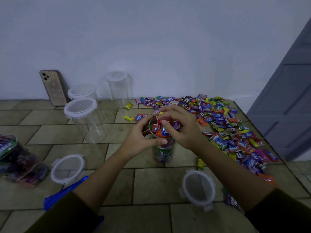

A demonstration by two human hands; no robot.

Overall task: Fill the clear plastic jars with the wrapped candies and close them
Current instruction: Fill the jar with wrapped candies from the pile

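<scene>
Our left hand [143, 137] curls round the rim of the open jar [164, 153], which stands upright mid-desk, heaped to the mouth. Our right hand [181, 126] bends over that mouth, thumb and fingers pinching candies [162, 130] at the top. The loose pile [227, 125] spreads just right of it. Two lids [68, 169] lie on the desk [151, 185] nearer us. Three closed empty jars [85, 118] stand at the far left by a phone [53, 87], and a filled jar [21, 162] lies on its side at the left edge.
</scene>
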